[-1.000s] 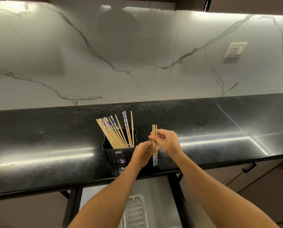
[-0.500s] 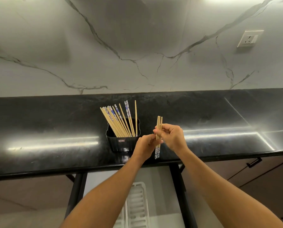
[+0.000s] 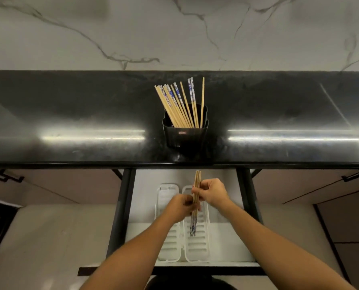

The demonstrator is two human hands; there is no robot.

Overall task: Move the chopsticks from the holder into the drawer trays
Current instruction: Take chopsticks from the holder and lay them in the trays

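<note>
A black holder (image 3: 184,135) stands on the black countertop (image 3: 70,114) with several wooden chopsticks (image 3: 180,103) leaning in it, some with blue-and-white tops. Below the counter edge an open drawer (image 3: 226,243) holds two white slotted trays side by side, the left tray (image 3: 170,245) and the right tray (image 3: 199,248). Both hands hold a small bundle of chopsticks (image 3: 196,181) upright over the right tray. My right hand (image 3: 213,192) grips the bundle near its upper part. My left hand (image 3: 179,207) pinches it lower down. The bundle's blue-patterned ends point down at the tray.
Black drawer rails (image 3: 122,206) frame the drawer on both sides. Closed cabinet fronts with black handles (image 3: 353,176) flank it left and right. A marble wall (image 3: 174,34) rises behind the counter.
Both hands have carried the bundle from beside the holder, above the counter, down and toward me over the drawer trays. The view has tilted downward.
</note>
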